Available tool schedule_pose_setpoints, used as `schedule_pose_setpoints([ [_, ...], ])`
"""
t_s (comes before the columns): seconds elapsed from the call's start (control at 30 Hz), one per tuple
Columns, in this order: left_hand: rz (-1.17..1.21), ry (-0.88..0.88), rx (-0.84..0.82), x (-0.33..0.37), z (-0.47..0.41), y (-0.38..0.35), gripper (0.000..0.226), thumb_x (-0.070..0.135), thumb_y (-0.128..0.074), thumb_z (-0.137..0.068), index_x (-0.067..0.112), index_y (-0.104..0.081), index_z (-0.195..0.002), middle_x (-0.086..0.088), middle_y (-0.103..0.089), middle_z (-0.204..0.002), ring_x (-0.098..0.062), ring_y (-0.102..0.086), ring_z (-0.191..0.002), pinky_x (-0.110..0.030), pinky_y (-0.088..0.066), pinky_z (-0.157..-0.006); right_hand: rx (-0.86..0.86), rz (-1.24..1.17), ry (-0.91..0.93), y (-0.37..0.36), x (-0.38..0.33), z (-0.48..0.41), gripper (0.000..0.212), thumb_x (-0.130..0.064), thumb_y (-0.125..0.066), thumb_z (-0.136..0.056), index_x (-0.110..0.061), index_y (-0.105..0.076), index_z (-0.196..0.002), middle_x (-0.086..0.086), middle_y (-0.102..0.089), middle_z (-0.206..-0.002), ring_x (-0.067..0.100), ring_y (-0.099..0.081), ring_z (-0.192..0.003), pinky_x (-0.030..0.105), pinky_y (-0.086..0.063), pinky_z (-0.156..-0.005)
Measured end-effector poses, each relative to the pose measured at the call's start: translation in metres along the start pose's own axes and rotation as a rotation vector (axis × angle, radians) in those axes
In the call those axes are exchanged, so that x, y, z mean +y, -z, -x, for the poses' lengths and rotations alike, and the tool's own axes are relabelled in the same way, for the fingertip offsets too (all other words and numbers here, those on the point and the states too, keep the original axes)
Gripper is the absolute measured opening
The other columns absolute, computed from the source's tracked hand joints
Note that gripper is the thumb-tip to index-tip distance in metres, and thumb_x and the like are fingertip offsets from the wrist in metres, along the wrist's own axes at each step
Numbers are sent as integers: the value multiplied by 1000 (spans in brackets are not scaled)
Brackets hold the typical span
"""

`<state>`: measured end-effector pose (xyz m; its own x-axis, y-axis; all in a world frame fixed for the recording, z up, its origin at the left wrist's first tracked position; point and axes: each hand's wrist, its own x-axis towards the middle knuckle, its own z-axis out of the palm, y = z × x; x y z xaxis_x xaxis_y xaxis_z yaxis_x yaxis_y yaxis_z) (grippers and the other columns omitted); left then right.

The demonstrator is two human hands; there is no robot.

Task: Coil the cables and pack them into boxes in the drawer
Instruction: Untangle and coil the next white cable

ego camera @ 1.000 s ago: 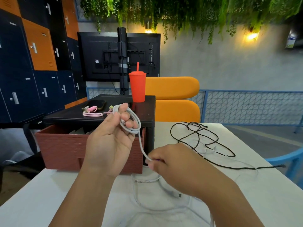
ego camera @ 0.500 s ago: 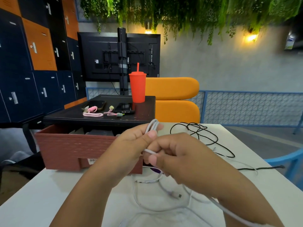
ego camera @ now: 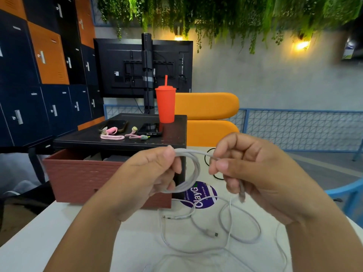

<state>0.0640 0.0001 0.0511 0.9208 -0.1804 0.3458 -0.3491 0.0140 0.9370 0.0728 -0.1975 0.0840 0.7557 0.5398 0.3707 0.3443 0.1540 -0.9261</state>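
Note:
A white cable (ego camera: 193, 169) hangs in a small coil between my hands, in front of the open red-brown drawer (ego camera: 82, 175). My left hand (ego camera: 149, 173) pinches the coil's top loops. My right hand (ego camera: 249, 165) grips the same cable just to the right, and its loose end dangles below my fingers. More white cables (ego camera: 231, 230) lie loose on the white table (ego camera: 49, 236) below my hands. A black cable (ego camera: 208, 160) lies behind my right hand, mostly hidden. What is inside the drawer is dark and hard to make out.
The drawer sits in a black unit (ego camera: 121, 140) whose top holds a red cup (ego camera: 165, 104), two phones and pink cables (ego camera: 113, 134). A purple round sticker (ego camera: 200, 195) marks the table. A blue chair (ego camera: 349, 195) stands at the right edge.
My right hand has risen from low on the table to beside the left hand, carrying the cable up. The left hand has dropped and turned, and the coil now hangs between both hands.

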Motion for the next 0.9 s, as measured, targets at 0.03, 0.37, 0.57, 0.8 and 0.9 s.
schedule_pose_setpoints([
  [0.03, 27, 11, 17, 1, -1, -1, 36, 46, -45, -78, 20, -62, -59, 6, -23, -47, -10, -20, -44, -22, -44, -59, 35, 138, 38, 3, 0, 1, 29, 3, -68, -76, -24, -68, -65, 3, -67, -65, 6, -49, -43, 15, -41, -43],
  [0.37, 404, 38, -24, -2, -8, -18, 45, 50, -52, -79, 17, -50, -48, 7, -31, -40, -4, -26, -31, -23, -48, -54, 235, 653, 123, -2, 15, -9, 25, -32, -60, -81, -54, -57, -91, -31, -56, -108, -14, -49, -102, 5, -41, -78],
  [0.57, 386, 42, 18, -6, -11, -18, 43, 45, -41, -80, 16, -46, -48, 4, -30, -43, -8, -28, -35, -30, -35, -64, 206, 234, 89, -8, 22, -13, 42, -24, -60, -63, -34, -65, -103, -4, -67, -94, -7, -59, -80, 12, -48, -68],
  [0.8, 162, 35, 139, -8, -12, -19, 47, 50, -44, -83, 16, -46, -49, 0, -40, -54, -14, -39, -51, -30, -33, -62, 273, 19, 90, -10, 32, -22, 36, 4, -72, -69, -24, -69, -92, -7, -69, -85, -2, -58, -62, 10, -45, -56],
  [0.9, 87, 31, 145, -7, -10, -21, 43, 51, -40, -77, 14, -46, -56, 1, -41, -58, -12, -42, -56, -28, -36, -63, 263, -68, 70, -11, 36, -23, 37, -8, -70, -57, -23, -69, -90, -6, -70, -84, 7, -62, -66, 18, -52, -63],
])
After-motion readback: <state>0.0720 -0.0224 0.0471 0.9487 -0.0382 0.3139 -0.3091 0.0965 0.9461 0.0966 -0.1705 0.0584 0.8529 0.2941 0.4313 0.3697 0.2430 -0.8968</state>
